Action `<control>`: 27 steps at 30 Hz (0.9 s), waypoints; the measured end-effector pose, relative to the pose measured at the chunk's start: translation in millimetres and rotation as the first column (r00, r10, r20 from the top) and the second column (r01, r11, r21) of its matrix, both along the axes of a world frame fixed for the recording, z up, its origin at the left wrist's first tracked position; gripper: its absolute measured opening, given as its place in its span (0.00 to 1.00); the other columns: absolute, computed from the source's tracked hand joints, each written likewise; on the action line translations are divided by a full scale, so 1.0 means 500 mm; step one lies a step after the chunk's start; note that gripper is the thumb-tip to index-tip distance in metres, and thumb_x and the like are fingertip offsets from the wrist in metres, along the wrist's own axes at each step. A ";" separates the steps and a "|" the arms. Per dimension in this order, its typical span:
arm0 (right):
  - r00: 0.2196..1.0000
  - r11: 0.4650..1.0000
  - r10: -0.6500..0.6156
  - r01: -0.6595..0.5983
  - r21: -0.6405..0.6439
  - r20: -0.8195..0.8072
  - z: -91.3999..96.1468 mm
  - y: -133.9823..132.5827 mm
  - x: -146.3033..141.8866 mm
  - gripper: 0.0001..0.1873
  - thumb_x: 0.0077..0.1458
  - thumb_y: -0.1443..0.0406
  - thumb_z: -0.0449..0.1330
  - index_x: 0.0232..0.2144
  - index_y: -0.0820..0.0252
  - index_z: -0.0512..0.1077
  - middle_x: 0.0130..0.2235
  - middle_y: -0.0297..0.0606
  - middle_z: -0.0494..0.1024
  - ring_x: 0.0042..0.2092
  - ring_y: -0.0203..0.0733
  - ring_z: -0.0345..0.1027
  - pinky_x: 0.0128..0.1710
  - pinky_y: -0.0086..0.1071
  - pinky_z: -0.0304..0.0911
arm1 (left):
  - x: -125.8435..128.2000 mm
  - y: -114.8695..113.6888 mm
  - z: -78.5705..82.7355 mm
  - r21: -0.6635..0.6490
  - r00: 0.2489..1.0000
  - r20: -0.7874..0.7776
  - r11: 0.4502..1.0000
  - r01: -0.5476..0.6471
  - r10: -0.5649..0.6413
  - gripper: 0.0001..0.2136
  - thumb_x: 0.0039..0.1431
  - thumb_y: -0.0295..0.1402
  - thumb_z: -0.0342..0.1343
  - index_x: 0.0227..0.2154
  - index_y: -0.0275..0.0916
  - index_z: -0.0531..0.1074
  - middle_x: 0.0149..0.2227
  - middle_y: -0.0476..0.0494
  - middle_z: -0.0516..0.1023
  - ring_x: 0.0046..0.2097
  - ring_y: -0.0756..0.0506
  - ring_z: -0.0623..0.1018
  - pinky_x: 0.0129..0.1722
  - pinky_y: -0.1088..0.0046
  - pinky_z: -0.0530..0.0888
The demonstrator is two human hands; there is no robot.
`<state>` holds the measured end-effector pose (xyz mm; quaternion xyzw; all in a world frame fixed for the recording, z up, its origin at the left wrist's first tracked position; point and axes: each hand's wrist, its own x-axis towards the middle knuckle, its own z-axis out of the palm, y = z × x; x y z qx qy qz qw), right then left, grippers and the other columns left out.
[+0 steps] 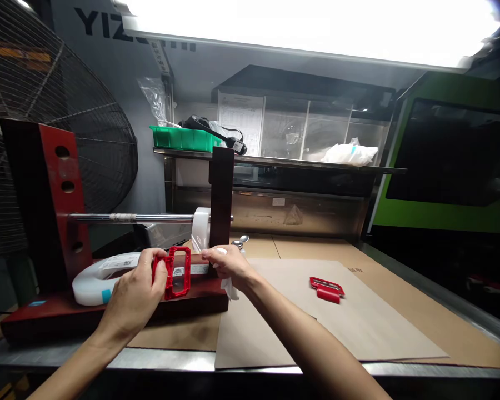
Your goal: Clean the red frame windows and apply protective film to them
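Note:
My left hand (139,291) is closed on a red plastic frame (181,272) with a rectangular opening, held upright before the roll stand. My right hand (231,265) is pinched, with a crumpled white cloth (231,290) hanging below the fingers; whether it is cloth or tissue is unclear. Its fingertips are close to the lower end of a clear film strip from a small roll (200,225) on the metal rod (150,218); I cannot tell if they touch it. A second red plastic part (328,290) lies on the cardboard sheet to the right.
A dark red stand (62,183) carries the rod, and a large film roll (87,286) lies on its base. A small bottle (238,244) and a spoon-like item (244,239) are behind my right hand. The shelf above holds a green bin (183,139). A fan (104,111) is at left.

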<state>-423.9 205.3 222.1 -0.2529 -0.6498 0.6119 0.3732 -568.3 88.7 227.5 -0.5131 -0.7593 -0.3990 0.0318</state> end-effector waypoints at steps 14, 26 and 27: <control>0.991 0.995 -0.079 0.072 -0.075 -0.106 -0.031 -0.084 0.039 0.15 0.37 0.57 0.66 0.19 0.61 0.67 0.14 0.23 0.58 0.17 0.26 0.44 0.16 0.26 0.38 | 0.027 0.032 -0.041 0.049 0.989 0.117 0.996 0.080 -0.086 0.14 0.58 0.46 0.38 0.38 0.46 0.61 0.31 0.46 0.76 0.32 0.41 0.76 0.31 0.67 0.68; 0.990 0.989 -0.124 0.128 -0.068 0.064 -0.051 -0.138 0.070 0.10 0.44 0.67 0.63 0.18 0.63 0.66 0.15 0.25 0.62 0.17 0.25 0.48 0.15 0.23 0.41 | 0.055 0.040 -0.042 0.172 0.952 0.265 0.979 0.112 -0.155 0.20 0.50 0.55 0.48 0.36 0.45 0.63 0.30 0.49 0.75 0.27 0.44 0.76 0.26 0.68 0.71; 0.989 0.989 -0.127 0.132 -0.062 0.074 -0.050 -0.138 0.071 0.10 0.44 0.67 0.63 0.18 0.63 0.66 0.15 0.25 0.62 0.17 0.25 0.48 0.16 0.23 0.42 | 0.055 0.040 -0.043 0.179 0.953 0.262 0.978 0.109 -0.154 0.20 0.49 0.55 0.49 0.36 0.45 0.64 0.31 0.49 0.75 0.28 0.43 0.76 0.28 0.68 0.71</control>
